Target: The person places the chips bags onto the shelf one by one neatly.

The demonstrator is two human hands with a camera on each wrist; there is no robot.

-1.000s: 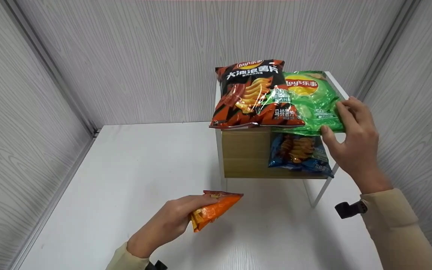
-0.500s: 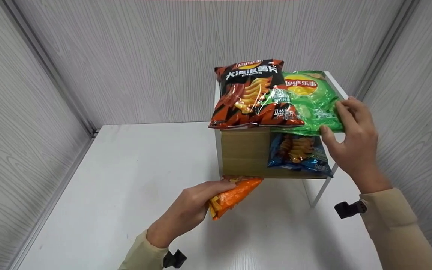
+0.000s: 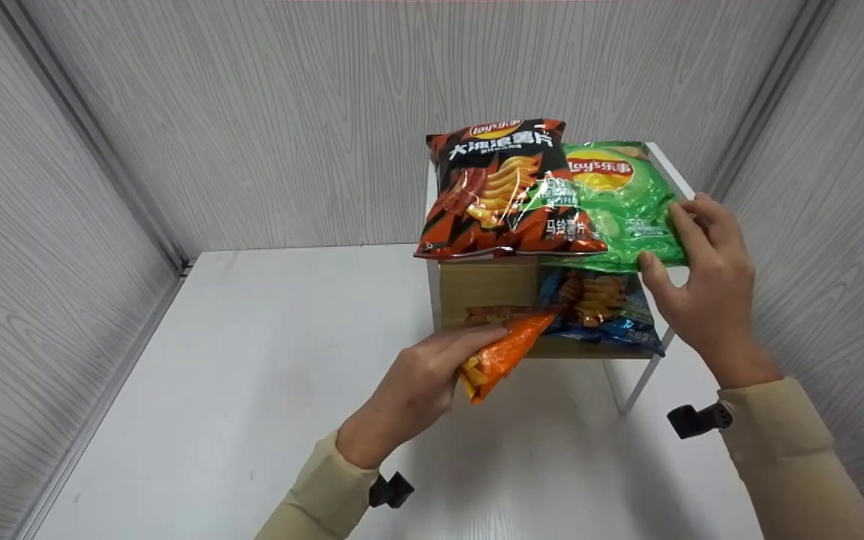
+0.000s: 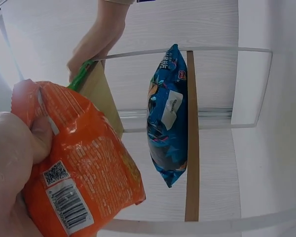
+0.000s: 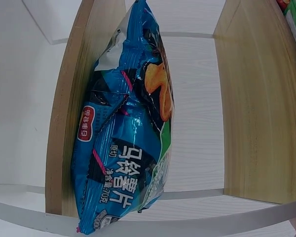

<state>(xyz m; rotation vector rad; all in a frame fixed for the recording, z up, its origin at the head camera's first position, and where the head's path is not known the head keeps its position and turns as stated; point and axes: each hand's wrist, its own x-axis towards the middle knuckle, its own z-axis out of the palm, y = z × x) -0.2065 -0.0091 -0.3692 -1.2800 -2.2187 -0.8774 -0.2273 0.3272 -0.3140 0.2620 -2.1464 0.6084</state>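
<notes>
My left hand [image 3: 417, 375] grips an orange chip bag [image 3: 513, 346] in front of the lower shelf's left part. The left wrist view has that bag's printed back [image 4: 96, 163] with a barcode, thumb on it. A blue chip bag [image 3: 601, 304] lies on the lower shelf's right side, also large in the right wrist view. On the upper shelf lie a black-and-red chip bag [image 3: 507, 187] and, overlapped by it, a green chip bag [image 3: 627, 195]. With thumb and fingers my right hand [image 3: 709, 277] holds the green bag's right front corner.
A white-framed rack carries two wooden shelves [image 5: 261, 113], standing on a white table [image 3: 289, 315]. Its front rail [image 5: 227, 224] crosses low in the right wrist view. Grey wood-grain panels [image 3: 274, 120] enclose the back and both sides.
My left hand has carried the orange bag up and to the right, from over the table to the lower shelf's front. My right hand and the other bags have stayed nearly still.
</notes>
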